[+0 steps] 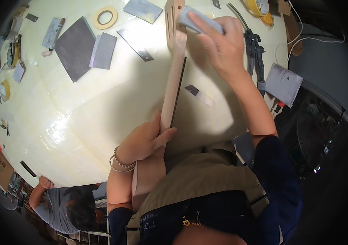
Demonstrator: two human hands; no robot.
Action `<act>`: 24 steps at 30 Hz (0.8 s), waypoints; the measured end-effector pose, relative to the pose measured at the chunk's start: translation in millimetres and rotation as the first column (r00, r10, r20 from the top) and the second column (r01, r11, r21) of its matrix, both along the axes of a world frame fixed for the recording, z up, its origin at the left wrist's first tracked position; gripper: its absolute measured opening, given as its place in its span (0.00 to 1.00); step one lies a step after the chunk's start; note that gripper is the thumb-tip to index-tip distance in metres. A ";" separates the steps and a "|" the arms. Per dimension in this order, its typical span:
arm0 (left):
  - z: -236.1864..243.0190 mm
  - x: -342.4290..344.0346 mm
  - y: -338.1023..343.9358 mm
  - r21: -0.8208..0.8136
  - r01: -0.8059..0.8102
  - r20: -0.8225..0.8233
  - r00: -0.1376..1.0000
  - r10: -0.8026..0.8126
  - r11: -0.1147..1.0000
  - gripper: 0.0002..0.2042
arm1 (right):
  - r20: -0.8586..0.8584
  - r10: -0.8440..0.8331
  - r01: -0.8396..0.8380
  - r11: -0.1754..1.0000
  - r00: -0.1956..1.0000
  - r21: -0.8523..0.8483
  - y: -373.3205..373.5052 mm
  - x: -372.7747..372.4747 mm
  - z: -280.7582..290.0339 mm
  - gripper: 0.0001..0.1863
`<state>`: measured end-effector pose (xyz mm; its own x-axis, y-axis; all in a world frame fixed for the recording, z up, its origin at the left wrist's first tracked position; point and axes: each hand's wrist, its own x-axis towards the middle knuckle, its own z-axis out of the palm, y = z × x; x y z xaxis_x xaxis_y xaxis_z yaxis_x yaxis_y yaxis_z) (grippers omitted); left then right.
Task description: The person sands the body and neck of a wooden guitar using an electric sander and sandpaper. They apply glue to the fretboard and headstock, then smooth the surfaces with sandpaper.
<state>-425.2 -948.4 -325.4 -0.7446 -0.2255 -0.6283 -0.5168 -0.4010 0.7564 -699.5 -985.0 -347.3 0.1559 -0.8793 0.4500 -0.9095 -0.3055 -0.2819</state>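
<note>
A pale wooden guitar neck [174, 77] with a slotted headstock slants away from my body over the white table, a dark strip along its right edge. Its wider wooden heel or body part [148, 173] rests against my apron. Around the lower neck, my left hand [139, 141] is closed, thumb across the wood. My right hand [225, 47] grips a grey sanding block [198, 19], slightly blurred, against or just beside the headstock's right edge; contact is hard to tell. Below the right forearm lies a short dark-tipped blade [199, 95].
Left of the neck lie a long thin blade [139, 49], a masking tape roll [105, 18], a dark square sheet [75, 51] and folded sandpaper [103, 50]. To the right are an air blow gun [254, 43] and a grey pad [283, 84]. Another person [73, 208] sits lower left.
</note>
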 end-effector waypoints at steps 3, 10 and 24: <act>-1.7 -0.1 -4.3 0.031 0.095 0.046 0.994 -0.097 0.995 0.30 | 0.024 0.068 -0.070 0.993 0.997 0.096 14.4 -1.6 3.1 0.29; -4.6 5.9 1.0 -0.018 0.016 0.044 0.999 -0.015 1.000 0.29 | -0.039 0.082 -0.075 0.986 0.996 0.152 13.5 16.1 -4.9 0.29; -14.0 7.1 5.8 -0.118 0.062 -0.027 0.998 -0.065 0.991 0.27 | -0.005 -0.440 0.440 0.895 0.898 0.071 0.9 -30.4 -21.9 0.27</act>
<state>-418.1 -942.6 -339.4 -0.7781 -0.2476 -0.5773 -0.5145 -0.2760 0.8119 -729.8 -984.1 -369.2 -0.2586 -0.8856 0.3858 -0.9433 0.1455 -0.2983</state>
